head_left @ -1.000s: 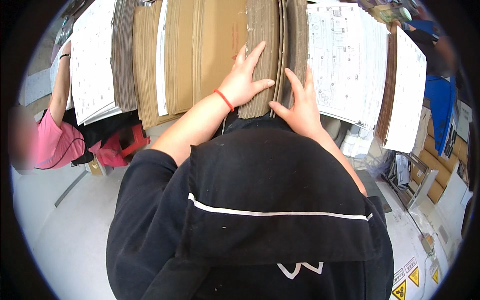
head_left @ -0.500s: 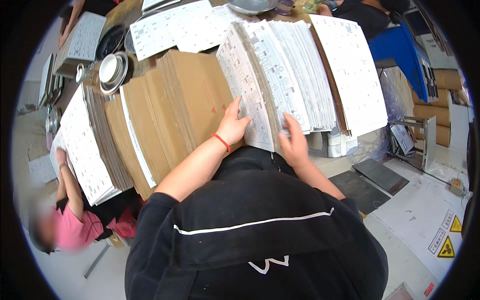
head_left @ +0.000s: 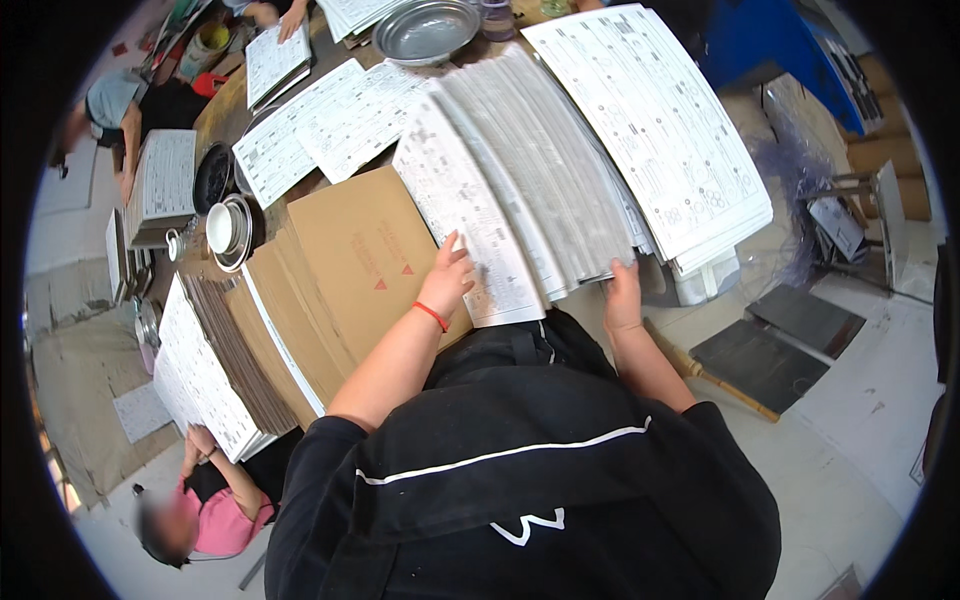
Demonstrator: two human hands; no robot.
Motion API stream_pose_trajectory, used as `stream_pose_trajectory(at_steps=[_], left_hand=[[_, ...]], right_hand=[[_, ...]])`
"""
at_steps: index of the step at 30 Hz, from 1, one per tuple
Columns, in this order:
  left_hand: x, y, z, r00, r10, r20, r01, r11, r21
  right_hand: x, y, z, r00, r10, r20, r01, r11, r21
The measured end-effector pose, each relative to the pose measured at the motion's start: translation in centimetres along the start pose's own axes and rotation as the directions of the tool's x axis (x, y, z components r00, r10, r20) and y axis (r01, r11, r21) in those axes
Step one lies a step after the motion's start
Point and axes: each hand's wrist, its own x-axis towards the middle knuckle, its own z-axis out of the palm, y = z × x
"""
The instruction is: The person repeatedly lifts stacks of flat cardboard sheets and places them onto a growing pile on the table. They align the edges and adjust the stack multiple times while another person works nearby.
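A leaning row of white printed sheets point(head_left: 555, 150) stands on the table in front of me, packed side by side with their edges up. My left hand point(head_left: 448, 278), with a red cord at the wrist, lays its spread fingers against the printed face at the row's left side. My right hand point(head_left: 623, 295) grips the near lower corner at the row's right side; its fingertips are partly hidden by the sheets. Brown cardboard sheets point(head_left: 365, 240) lean just left of my left hand. A separate pile of white printed sheets point(head_left: 655, 130) slants at the right.
A metal basin point(head_left: 425, 30) stands at the far side, near loose printed sheets point(head_left: 300, 135). Stacked bowls point(head_left: 225, 228) sit left of the cardboard. A person in pink point(head_left: 225, 520) handles another stack point(head_left: 205, 365) at left; others work beyond. Dark panels point(head_left: 765, 350) lie on the floor at right.
My right hand has moved right from the gap behind the first bundle to the row's near right corner. The bundle and row now stand closer together, and more cardboard face shows.
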Motion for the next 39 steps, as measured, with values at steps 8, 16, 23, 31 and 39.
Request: stream_pose_trajectory(at_steps=[8, 16, 23, 31, 39], left_hand=[[0.8, -1.7, -7.4, 0.925, -0.202, -0.322, -0.005, 0.840, -0.543], [-1.8, 0.2, -4.6, 0.966, -0.158, -0.204, 0.090, 0.948, -0.305], [0.1, 0.3, -1.8, 0.994, -0.014, -0.112, 0.001, 0.993, -0.117], [0.3, -1.9, -2.4, 0.924, 0.360, -0.130, -0.215, 0.770, 0.601], [-5.9, 11.6, 7.1, 0.844, 0.480, 0.240, -0.300, 0.050, 0.953]], right_hand=[[-2.7, -0.4, 6.6, 0.823, -0.096, 0.560, 0.359, 0.851, -0.382], [9.3, 6.0, 6.7, 0.982, -0.177, 0.069, 0.100, 0.171, -0.980], [13.3, 9.4, 6.6, 0.898, 0.415, 0.144, 0.000, 0.328, -0.945], [12.2, 10.4, 7.5, 0.835, 0.528, 0.151, -0.281, 0.647, -0.709], [4.2, 11.7, 10.7, 0.707, 0.630, 0.322, -0.701, 0.684, 0.202]])
